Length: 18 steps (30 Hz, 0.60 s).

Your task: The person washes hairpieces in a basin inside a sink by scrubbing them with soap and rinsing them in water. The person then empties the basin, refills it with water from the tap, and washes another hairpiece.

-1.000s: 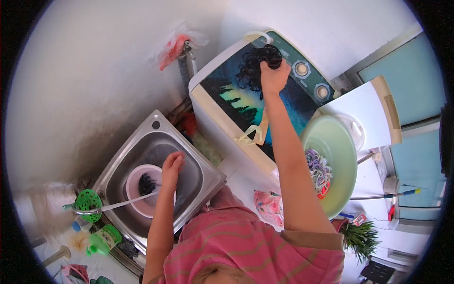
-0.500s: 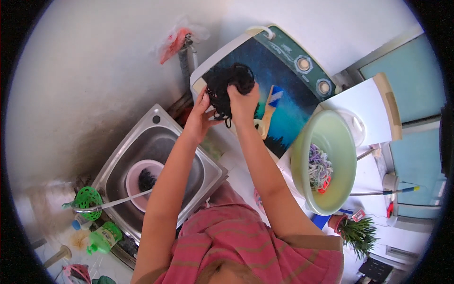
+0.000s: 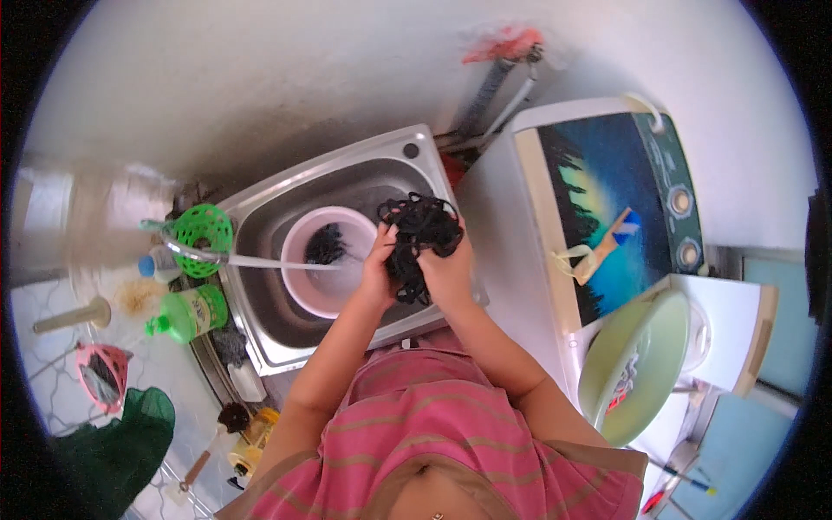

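Note:
A tangled bundle of black cords point(image 3: 422, 232) is gathered between my two hands, above the right side of the sink point(image 3: 347, 165). My left hand point(image 3: 378, 270) closes on its left side, and my right hand point(image 3: 449, 269) grips it from the right with the fingers partly hidden in the strands. Just left of my hands, a pale pink basin point(image 3: 297, 296) stands inside the sink. A dark tangled clump point(image 3: 326, 244) lies in it, and a stream of water point(image 3: 269, 261) runs from the tap point(image 3: 195, 254) into the basin.
On the right stands a washing machine point(image 3: 620, 286) with a brush point(image 3: 611, 245) on its lid. A pale green tub point(image 3: 641, 373) holding cords is beside it. A green mesh basket point(image 3: 204, 238) and a green bottle point(image 3: 192, 314) sit left of the sink.
My hands have carried the black bundle from over the washing machine to the sink. The view has turned toward the sink, so the machine and tub appear farther right.

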### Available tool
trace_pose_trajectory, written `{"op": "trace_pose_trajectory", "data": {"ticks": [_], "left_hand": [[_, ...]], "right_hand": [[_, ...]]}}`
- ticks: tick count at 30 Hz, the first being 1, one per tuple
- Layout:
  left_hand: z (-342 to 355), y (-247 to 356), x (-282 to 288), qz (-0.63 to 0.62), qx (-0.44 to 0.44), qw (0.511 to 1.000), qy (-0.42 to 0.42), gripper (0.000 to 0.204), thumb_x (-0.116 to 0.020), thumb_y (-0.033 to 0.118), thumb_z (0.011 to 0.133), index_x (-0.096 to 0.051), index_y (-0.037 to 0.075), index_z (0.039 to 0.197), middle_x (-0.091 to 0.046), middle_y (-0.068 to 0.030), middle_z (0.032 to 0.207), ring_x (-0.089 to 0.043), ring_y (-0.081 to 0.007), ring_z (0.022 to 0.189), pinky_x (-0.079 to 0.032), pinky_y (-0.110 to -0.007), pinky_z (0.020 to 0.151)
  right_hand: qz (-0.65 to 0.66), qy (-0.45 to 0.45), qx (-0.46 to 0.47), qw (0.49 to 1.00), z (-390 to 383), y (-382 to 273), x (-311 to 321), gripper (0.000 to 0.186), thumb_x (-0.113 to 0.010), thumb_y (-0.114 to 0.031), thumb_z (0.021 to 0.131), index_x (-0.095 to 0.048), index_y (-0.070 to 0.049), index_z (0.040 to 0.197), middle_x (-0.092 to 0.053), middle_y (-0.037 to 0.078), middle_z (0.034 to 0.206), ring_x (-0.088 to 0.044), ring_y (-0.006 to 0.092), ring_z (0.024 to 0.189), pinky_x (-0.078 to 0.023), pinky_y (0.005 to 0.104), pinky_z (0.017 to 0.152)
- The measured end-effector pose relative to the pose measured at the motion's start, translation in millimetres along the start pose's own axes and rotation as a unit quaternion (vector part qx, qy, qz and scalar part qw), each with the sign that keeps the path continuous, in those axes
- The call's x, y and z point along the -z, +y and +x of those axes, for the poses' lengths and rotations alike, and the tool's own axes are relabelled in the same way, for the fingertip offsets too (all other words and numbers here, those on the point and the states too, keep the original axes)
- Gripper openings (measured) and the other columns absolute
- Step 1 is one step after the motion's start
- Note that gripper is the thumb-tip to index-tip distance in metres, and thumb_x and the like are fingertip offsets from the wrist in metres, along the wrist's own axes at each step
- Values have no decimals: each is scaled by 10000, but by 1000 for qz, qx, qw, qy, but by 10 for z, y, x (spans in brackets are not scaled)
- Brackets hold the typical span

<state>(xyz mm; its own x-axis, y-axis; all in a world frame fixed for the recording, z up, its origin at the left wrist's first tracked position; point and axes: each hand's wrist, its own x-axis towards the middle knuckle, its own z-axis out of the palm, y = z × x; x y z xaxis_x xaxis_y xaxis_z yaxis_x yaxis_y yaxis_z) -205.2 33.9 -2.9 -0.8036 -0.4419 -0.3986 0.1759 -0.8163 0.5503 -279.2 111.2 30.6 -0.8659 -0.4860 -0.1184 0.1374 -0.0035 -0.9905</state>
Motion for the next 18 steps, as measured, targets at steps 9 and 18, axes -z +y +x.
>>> {"op": "trace_pose_trajectory", "data": {"ticks": [9,18], "left_hand": [[-465,376,1049,181,-57,950,247,545,-516,319,862,-312,96,1315,-465,-112,1217,-452,-207,1138,-367,-306,931],[-197,-99,2580,742,-86,568,345,627,-574,310,784,-330,92,1319,-374,-241,1292,-356,-408,1188,-289,-451,994]], "right_hand": [[-92,-205,-76,971,-79,1401,-857,562,-644,-74,695,-386,31,1184,-460,210,1130,-466,293,1092,-349,361,944],[-482,-292,97,820,27,2204,-1248,590,-610,-262,768,-397,-96,1293,-262,210,1369,-253,411,1236,-223,495,1018]]}}
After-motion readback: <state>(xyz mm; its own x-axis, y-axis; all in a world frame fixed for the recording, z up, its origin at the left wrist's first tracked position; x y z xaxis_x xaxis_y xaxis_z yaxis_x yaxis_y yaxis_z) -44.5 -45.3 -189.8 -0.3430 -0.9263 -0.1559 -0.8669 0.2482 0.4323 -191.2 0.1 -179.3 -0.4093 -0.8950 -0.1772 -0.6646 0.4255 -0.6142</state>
